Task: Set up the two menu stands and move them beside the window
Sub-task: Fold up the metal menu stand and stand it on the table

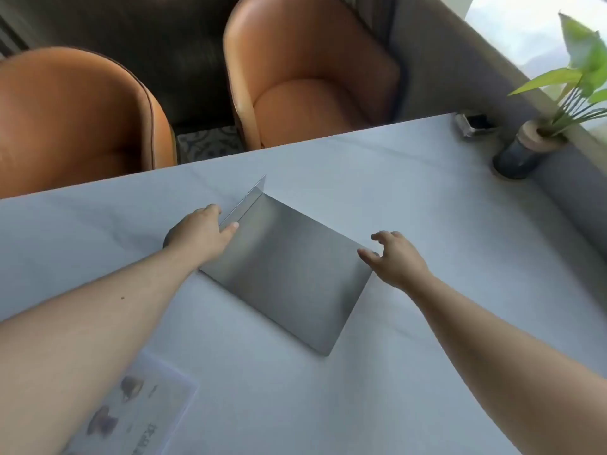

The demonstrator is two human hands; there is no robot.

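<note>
A grey metal menu stand (pixel 289 274) lies flat in the middle of the pale table (pixel 427 224), its bent foot sticking up at the far left end. My left hand (pixel 200 233) grips that foot end, thumb on the plate. My right hand (pixel 395 257) is at the stand's right corner, fingers spread and touching the edge. A printed menu card (pixel 138 408) with food pictures lies at the near left, partly under my left forearm.
Two orange chairs (pixel 305 77) (pixel 72 119) stand across the table. A potted green plant (pixel 522 149) and a small dark holder (pixel 474 124) sit at the far right by the window (pixel 525 27) ledge.
</note>
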